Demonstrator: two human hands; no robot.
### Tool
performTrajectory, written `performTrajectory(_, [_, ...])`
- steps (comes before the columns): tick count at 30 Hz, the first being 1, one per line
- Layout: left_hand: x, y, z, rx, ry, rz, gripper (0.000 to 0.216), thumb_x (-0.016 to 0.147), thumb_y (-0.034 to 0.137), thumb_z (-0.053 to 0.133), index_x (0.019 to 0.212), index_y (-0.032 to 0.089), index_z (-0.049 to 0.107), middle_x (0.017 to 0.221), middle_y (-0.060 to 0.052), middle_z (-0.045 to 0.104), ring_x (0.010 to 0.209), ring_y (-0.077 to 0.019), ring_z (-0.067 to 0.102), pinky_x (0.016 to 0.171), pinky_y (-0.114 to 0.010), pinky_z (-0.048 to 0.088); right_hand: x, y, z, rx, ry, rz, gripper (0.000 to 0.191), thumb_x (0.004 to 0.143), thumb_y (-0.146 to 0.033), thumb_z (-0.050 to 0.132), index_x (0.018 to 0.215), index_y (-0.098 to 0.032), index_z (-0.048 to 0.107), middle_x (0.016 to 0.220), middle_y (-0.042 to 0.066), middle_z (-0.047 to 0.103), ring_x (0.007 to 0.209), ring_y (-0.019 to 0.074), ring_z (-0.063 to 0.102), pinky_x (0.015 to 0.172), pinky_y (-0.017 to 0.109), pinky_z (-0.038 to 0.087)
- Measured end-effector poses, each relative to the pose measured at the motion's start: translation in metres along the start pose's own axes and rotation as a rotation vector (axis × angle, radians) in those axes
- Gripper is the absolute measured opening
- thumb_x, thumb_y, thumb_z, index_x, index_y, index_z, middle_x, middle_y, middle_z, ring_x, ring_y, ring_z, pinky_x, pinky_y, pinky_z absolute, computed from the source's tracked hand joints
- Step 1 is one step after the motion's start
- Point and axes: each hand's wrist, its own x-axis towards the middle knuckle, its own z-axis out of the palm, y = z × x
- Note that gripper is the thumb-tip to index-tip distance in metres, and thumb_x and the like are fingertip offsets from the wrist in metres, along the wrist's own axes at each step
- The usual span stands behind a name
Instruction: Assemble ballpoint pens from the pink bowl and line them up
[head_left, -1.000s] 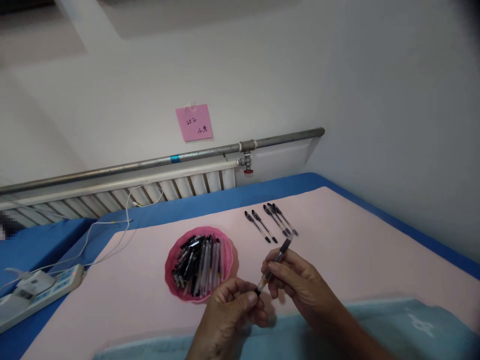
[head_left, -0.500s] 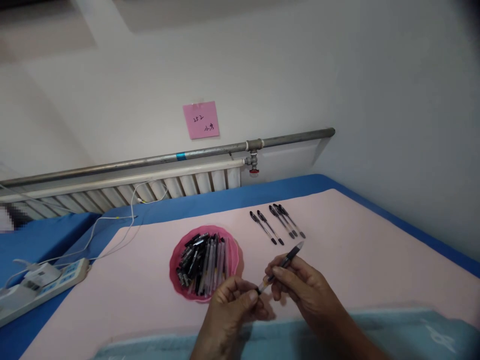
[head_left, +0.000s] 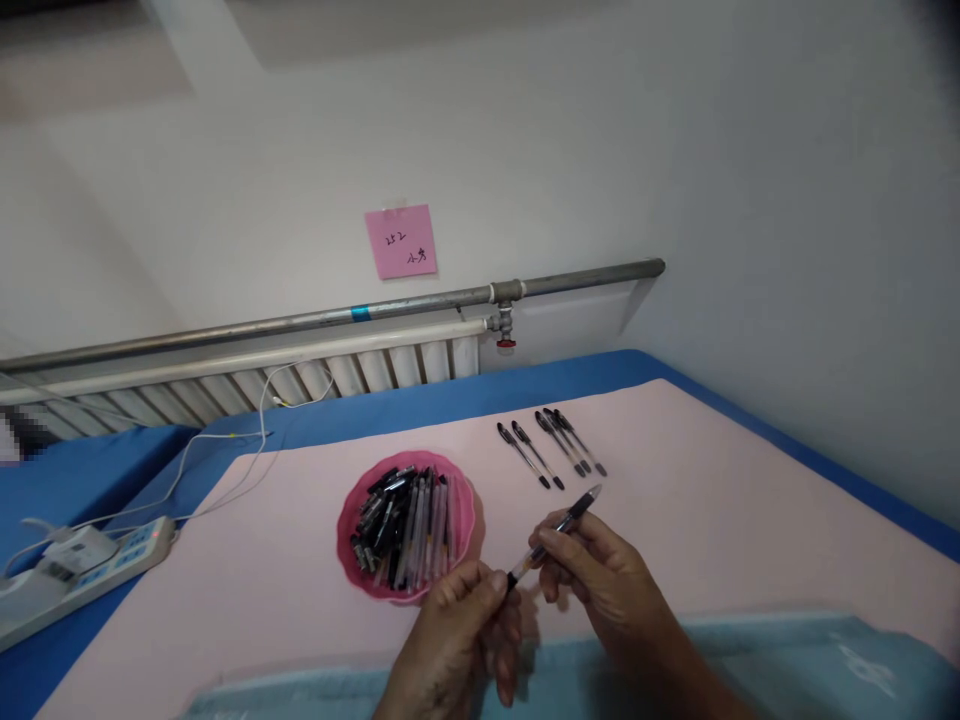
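A clear-barrelled pen (head_left: 531, 557) with a dark grip and pale tip slants between my two hands, its tip pointing up and right. My right hand (head_left: 600, 570) pinches it round the dark grip. At the lower black end, my left hand (head_left: 465, 625) closes thumb and finger on the same pen. Just left of my hands stands a pink scalloped bowl (head_left: 348, 560), holding black pen caps (head_left: 386, 515) and clear pen barrels (head_left: 429, 530). Beyond my right hand, several capped pens (head_left: 564, 440) lie slanted in two groups on the pink sheet.
The pink sheet (head_left: 285, 520) covers a blue surface (head_left: 585, 368). A power strip (head_left: 135, 555) with plugged-in chargers and white cables (head_left: 259, 440) lies at left. A radiator (head_left: 375, 365) and metal pipe (head_left: 300, 325) run along the wall. Light-blue cloth (head_left: 757, 660) lies nearest me.
My left hand has shifted slightly left and down along the pen, showing more of its lower end. The right hand keeps its pinch. The view has moved a little.
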Motion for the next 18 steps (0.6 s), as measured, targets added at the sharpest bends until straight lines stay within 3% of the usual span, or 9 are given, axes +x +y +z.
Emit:
performTrajectory(4, [-0.0001, 0.0028, 0.0015, -0.033, 0.068, 0.064, 0.038, 0.053, 0.036, 0.08, 0.074, 0.015, 0.056, 0.05, 0.001, 0.061, 0.035, -0.0094, 0.051, 0.031, -0.017, 0.035, -0.0009, 0.0001, 0.0016, 0.008, 0.013, 0.002, 0.032, 0.065, -0.044, 0.073, 0.072, -0.016, 0.06, 0.058, 0.0, 0.064, 0.041, 0.0109, 0.053, 0.038, 0.021, 0.034])
performTrajectory(6, [-0.0016, 0.0031, 0.0032, -0.018, 0.091, -0.004, 0.042, 0.06, 0.048, 0.072, 0.078, 0.014, 0.056, 0.053, -0.002, 0.063, 0.033, -0.0105, 0.051, 0.028, -0.017, 0.031, -0.0025, -0.0013, 0.0033, 0.014, 0.019, -0.007, 0.03, 0.066, -0.042, 0.073, 0.073, -0.016, 0.06, 0.058, 0.0, 0.064, 0.041, 0.0103, 0.053, 0.039, 0.021, 0.035])
performTrajectory(9, [-0.0032, 0.0012, 0.0038, 0.011, 0.04, -0.114, 0.047, 0.07, 0.059, 0.057, 0.068, 0.012, 0.056, 0.045, -0.003, 0.058, 0.024, -0.0078, 0.042, 0.024, -0.017, 0.023, -0.0046, -0.0033, 0.0054, 0.032, 0.023, -0.007, 0.029, 0.066, -0.041, 0.073, 0.073, -0.016, 0.06, 0.058, 0.0, 0.064, 0.041, 0.0099, 0.052, 0.039, 0.021, 0.036])
performTrajectory(12, [-0.0027, 0.0003, 0.0025, 0.015, 0.002, -0.053, 0.039, 0.063, 0.048, 0.07, 0.061, 0.014, 0.053, 0.042, 0.002, 0.055, 0.023, -0.0048, 0.039, 0.025, -0.015, 0.022, -0.005, -0.0036, 0.006, 0.041, 0.025, 0.007, 0.03, 0.065, -0.042, 0.074, 0.072, -0.016, 0.059, 0.058, 0.0, 0.064, 0.04, 0.0101, 0.052, 0.038, 0.021, 0.034])
performTrajectory(15, [-0.0018, 0.002, 0.0017, 0.054, 0.051, 0.058, 0.036, 0.055, 0.037, 0.079, 0.065, 0.015, 0.052, 0.041, 0.005, 0.054, 0.026, -0.005, 0.041, 0.027, -0.014, 0.026, -0.0048, -0.0029, 0.0061, 0.044, 0.026, 0.014, 0.031, 0.065, -0.042, 0.073, 0.072, -0.016, 0.059, 0.058, 0.0, 0.064, 0.04, 0.0101, 0.052, 0.038, 0.021, 0.034])
performTrajectory(18, [-0.0028, 0.0034, 0.0023, 0.035, 0.087, 0.012, 0.038, 0.064, 0.048, 0.07, 0.076, 0.014, 0.057, 0.053, 0.0, 0.062, 0.027, -0.0063, 0.044, 0.026, -0.016, 0.026, -0.0054, -0.0026, 0.0066, 0.044, 0.034, 0.003, 0.03, 0.066, -0.042, 0.073, 0.072, -0.016, 0.06, 0.057, -0.001, 0.063, 0.04, 0.0099, 0.052, 0.039, 0.021, 0.035])
